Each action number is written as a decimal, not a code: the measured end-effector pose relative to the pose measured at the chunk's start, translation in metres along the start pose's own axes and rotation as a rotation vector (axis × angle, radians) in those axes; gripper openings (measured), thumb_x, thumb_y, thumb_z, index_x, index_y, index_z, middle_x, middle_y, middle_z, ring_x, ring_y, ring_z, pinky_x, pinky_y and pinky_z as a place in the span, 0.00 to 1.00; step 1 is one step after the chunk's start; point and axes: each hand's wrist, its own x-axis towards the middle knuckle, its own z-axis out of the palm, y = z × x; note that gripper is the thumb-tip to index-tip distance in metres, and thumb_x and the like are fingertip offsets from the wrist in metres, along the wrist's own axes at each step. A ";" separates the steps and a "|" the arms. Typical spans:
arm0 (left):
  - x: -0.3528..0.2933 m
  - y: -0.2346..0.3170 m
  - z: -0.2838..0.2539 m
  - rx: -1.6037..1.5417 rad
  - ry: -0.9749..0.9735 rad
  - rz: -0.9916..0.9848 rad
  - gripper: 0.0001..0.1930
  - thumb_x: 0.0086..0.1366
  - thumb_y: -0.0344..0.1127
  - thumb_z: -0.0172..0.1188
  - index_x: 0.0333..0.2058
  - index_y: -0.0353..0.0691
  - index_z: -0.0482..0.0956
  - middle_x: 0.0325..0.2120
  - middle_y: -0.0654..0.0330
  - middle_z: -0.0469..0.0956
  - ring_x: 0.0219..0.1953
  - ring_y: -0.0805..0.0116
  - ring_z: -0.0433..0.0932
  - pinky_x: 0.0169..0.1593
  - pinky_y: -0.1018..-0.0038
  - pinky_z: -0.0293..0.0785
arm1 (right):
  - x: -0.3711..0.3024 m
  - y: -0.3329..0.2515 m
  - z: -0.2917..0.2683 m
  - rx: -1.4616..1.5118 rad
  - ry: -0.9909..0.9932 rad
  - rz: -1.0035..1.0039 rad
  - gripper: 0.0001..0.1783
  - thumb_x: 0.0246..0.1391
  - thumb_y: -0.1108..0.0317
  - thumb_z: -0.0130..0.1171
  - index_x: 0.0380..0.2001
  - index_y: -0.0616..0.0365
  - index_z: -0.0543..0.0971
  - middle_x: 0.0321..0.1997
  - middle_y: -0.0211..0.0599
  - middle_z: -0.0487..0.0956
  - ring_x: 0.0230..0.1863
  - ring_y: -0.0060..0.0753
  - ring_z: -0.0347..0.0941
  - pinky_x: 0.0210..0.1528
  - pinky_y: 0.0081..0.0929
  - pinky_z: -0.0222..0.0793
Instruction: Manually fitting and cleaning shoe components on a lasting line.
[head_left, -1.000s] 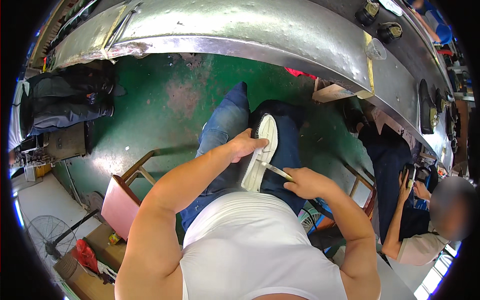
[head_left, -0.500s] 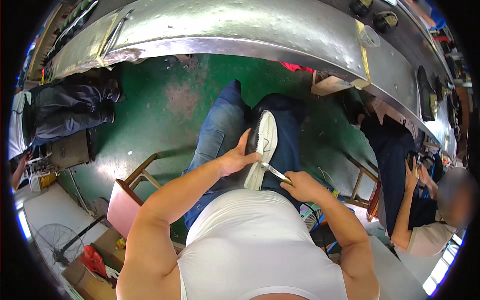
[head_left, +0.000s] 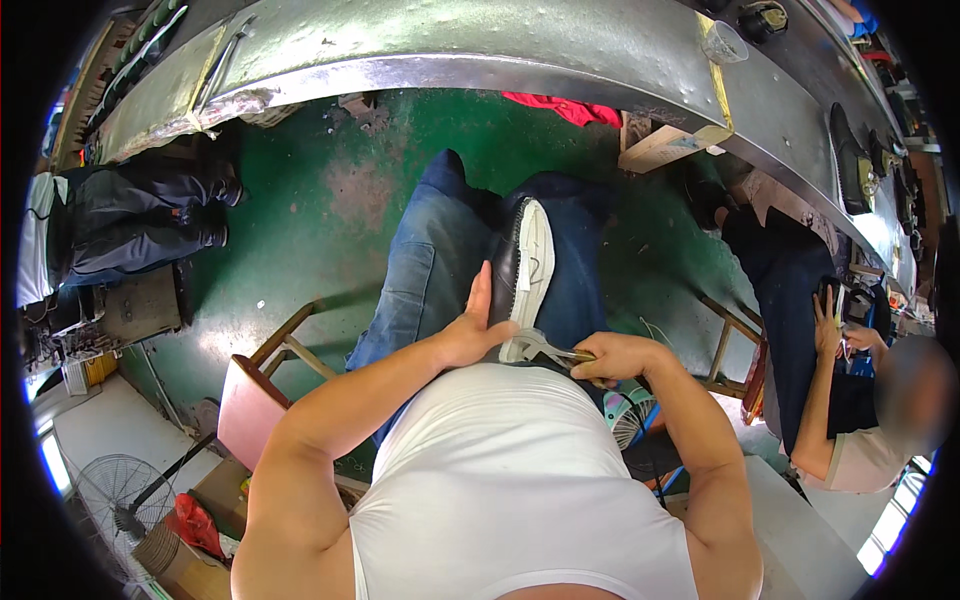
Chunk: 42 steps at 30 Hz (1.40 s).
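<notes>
The left hand [head_left: 470,340] is partly open, its thumb parted from the outstretched fingers; it steadies a shoe [head_left: 535,265], the thumb laid over the heel end and the fingers along the black upper [head_left: 506,262]. The shoe lies on the lap, on blue jeans [head_left: 405,285], directly ahead of and slightly to the right of that hand, tipped so that its white sole [head_left: 542,235] faces up. Its toe points away from the body and its heel sits close to the white shirt [head_left: 520,470].

The right hand [head_left: 615,358], to the right of the heel, is curled round the handle of metal pincers [head_left: 556,351], whose head reaches left to the heel end, just beside the left thumb. Whether the jaws bite on anything is too small to tell.

Well ahead of both hands runs a metal workbench [head_left: 480,45], with red cloth [head_left: 570,108] and a wooden box [head_left: 660,148] below its near edge. A chair with a pink seat [head_left: 248,412] stands to the left of the left hand. Well right of the right hand, a co-worker [head_left: 860,455] sits with both hands at a dark object.
</notes>
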 end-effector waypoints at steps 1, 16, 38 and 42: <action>-0.001 -0.004 0.001 0.001 0.005 -0.002 0.60 0.65 0.33 0.62 0.68 0.43 0.12 0.73 0.45 0.30 0.74 0.57 0.42 0.72 0.70 0.45 | -0.005 -0.002 0.000 0.068 0.001 -0.002 0.18 0.65 0.56 0.55 0.31 0.61 0.76 0.25 0.36 0.78 0.22 0.26 0.74 0.23 0.29 0.69; -0.002 0.002 -0.008 -0.253 -0.082 0.001 0.68 0.56 0.35 0.70 0.68 0.40 0.11 0.73 0.42 0.29 0.76 0.53 0.37 0.74 0.69 0.42 | -0.001 -0.101 0.001 -0.405 0.857 -0.384 0.26 0.68 0.51 0.47 0.32 0.67 0.75 0.30 0.62 0.78 0.35 0.67 0.75 0.39 0.53 0.70; 0.046 0.142 -0.120 -1.225 -0.101 0.207 0.42 0.67 0.73 0.40 0.61 0.40 0.69 0.54 0.48 0.76 0.54 0.51 0.77 0.58 0.53 0.74 | -0.016 -0.039 0.074 -0.711 1.090 -0.200 0.22 0.56 0.50 0.62 0.42 0.59 0.80 0.43 0.50 0.79 0.44 0.53 0.78 0.44 0.44 0.76; 0.071 0.117 -0.115 -1.094 0.019 0.182 0.44 0.65 0.76 0.39 0.60 0.40 0.71 0.50 0.49 0.79 0.49 0.51 0.80 0.54 0.53 0.77 | -0.019 -0.047 0.058 -0.696 1.165 -0.378 0.24 0.56 0.53 0.63 0.50 0.58 0.80 0.53 0.47 0.76 0.53 0.48 0.74 0.52 0.39 0.75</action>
